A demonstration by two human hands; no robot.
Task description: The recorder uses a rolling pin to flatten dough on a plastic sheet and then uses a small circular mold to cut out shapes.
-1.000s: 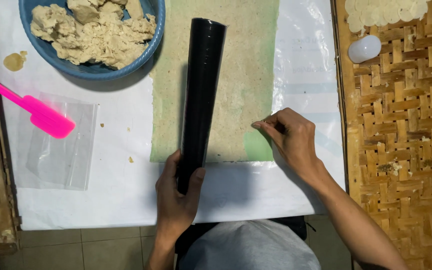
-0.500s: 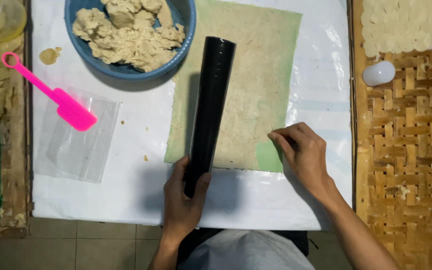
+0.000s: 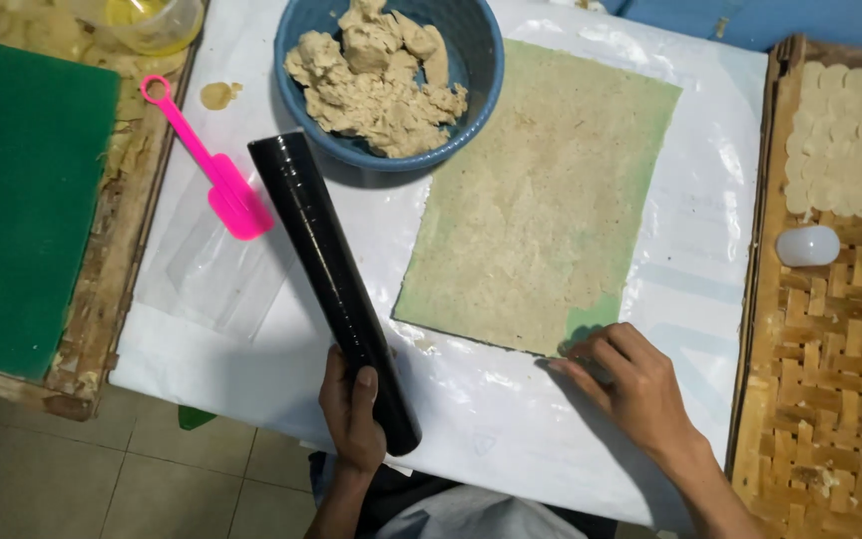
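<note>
My left hand (image 3: 351, 411) grips the near end of a long black roller (image 3: 331, 279), which lies slanted on the white plastic sheet (image 3: 471, 419), left of the flattened dough sheet (image 3: 541, 210). That dough is a thin beige rectangle with green showing at its edges. My right hand (image 3: 626, 384) rests with its fingertips on the dough's near right corner. A blue bowl (image 3: 486, 75) of lumpy beige dough (image 3: 376, 75) stands at the far side, touching the roller's far end.
A pink spatula (image 3: 216, 175) lies on a clear plastic piece (image 3: 212, 269) at left. A green board (image 3: 22, 200) sits further left. At right, a woven bamboo tray (image 3: 840, 349) holds pale round discs (image 3: 850, 140) and a small white oval object (image 3: 807, 246).
The roller has come off the dough sheet and moved left, now slanted beside it. My right hand stays at the dough's near corner. The view has shifted.
</note>
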